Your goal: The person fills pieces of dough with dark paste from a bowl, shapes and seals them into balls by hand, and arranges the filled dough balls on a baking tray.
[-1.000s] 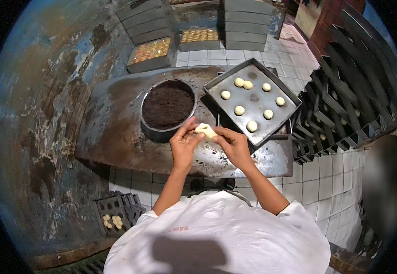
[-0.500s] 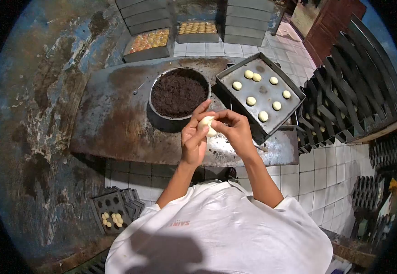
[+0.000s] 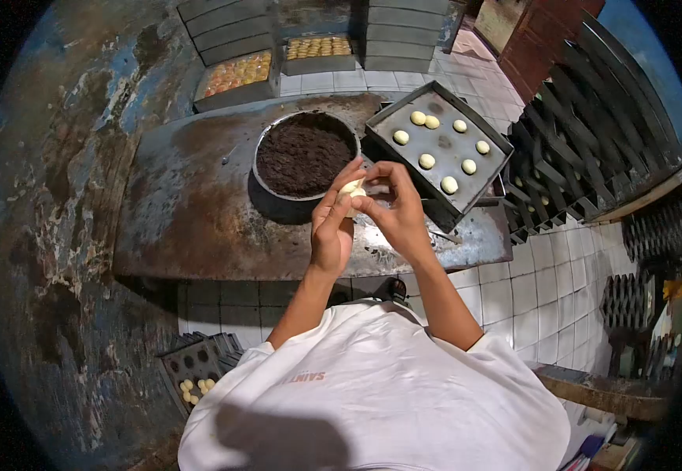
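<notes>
A small piece of pale dough (image 3: pixel 352 189) is held between my two hands over the near side of the worktable. My left hand (image 3: pixel 331 228) cups it from the left with the fingers curled round it. From the right, my right hand (image 3: pixel 394 210) pinches its edge with thumb and fingertips. Just beyond my left hand stands a round metal pan (image 3: pixel 258 174) full of dark brown crumbly filling (image 3: pixel 303 155). Right of the pan, a square metal tray (image 3: pixel 444 140) carries several round dough balls (image 3: pixel 449 185), two of them touching.
The worn metal worktable (image 3: pixel 192 212) spans the space before me. Stacked dark trays (image 3: pixel 584 141) rise at the right. Trays of buns (image 3: pixel 319 47) stand beyond the far edge. At lower left, a moulded tray (image 3: pixel 188 363) holds more dough pieces.
The view has shifted slightly, so the table and trays sit a little differently. Both hands stay on the dough; the right fingers have changed position along its edge.
</notes>
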Available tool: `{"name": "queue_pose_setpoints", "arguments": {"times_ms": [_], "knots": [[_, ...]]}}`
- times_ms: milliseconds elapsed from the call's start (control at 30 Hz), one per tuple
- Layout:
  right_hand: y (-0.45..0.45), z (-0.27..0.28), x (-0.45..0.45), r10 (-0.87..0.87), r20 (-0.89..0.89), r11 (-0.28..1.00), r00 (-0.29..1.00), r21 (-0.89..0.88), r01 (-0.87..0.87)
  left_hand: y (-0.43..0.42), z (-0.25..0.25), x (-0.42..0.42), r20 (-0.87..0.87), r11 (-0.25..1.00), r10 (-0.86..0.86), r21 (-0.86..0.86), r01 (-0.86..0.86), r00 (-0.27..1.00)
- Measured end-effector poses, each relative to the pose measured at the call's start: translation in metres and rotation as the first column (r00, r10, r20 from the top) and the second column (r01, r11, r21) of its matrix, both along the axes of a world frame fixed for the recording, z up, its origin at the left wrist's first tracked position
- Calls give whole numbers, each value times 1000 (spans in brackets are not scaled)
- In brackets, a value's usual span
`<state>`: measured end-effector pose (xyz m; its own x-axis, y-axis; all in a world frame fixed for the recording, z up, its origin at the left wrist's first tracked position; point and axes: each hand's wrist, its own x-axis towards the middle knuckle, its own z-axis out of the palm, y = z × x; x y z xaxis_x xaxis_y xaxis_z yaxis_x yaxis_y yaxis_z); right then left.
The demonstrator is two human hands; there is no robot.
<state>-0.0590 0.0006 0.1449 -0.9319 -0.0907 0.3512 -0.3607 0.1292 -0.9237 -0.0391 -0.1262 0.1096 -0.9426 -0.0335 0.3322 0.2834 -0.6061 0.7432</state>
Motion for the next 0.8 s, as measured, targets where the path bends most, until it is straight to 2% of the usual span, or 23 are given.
{"name": "queue_pose_setpoints", "arguments": {"times_ms": [67,133,200,233,300,367,433,500,567,600,633,667,700,733,800], "knots": [[5,-7,-2,195,156,967,968,-192,-164,4,2,2,11,997,-14,72,13,1000],[9,-16,-2,154,171,979,973,-157,-128,5,1,2,16,989,-20,144,18,1000],[7,-13,3,91,187,993,978,-90,-75,4,-12,1,131,965,-56,263,19,990],[4,-15,5,93,188,993,978,-88,-78,2,-18,1,132,964,-53,266,16,990],[-3,-15,9,66,-106,994,992,92,-56,-1,-22,2,265,934,2,343,-97,964],[-10,-11,17,52,-121,990,991,137,-35,-2,-19,4,285,939,42,317,-136,958],[-11,-13,19,16,-193,942,981,331,50,0,-20,3,206,940,130,284,-187,970],[-13,-16,18,4,-119,945,993,324,35,1,-21,5,195,943,171,253,-218,966],[-16,-14,11,-69,-295,952,953,266,152,-1,-24,8,111,961,179,192,-198,978],[-17,-6,8,-109,-430,912,896,316,263,-3,-22,10,115,966,152,191,-172,982],[-18,-8,2,-109,-429,912,897,316,262,-6,-20,10,116,966,153,190,-173,981],[-19,-13,-4,-76,-247,982,966,147,115,-7,-17,9,84,975,147,156,-158,986],[-14,-11,-5,100,-1,995,995,11,-100,-8,-13,9,52,982,139,122,-144,989],[-10,-10,-6,249,239,964,939,-158,-215,-9,-10,10,53,982,139,122,-144,989],[-6,-9,-3,218,261,972,940,-145,-185,-9,-7,10,19,981,24,191,-27,1000]]}}
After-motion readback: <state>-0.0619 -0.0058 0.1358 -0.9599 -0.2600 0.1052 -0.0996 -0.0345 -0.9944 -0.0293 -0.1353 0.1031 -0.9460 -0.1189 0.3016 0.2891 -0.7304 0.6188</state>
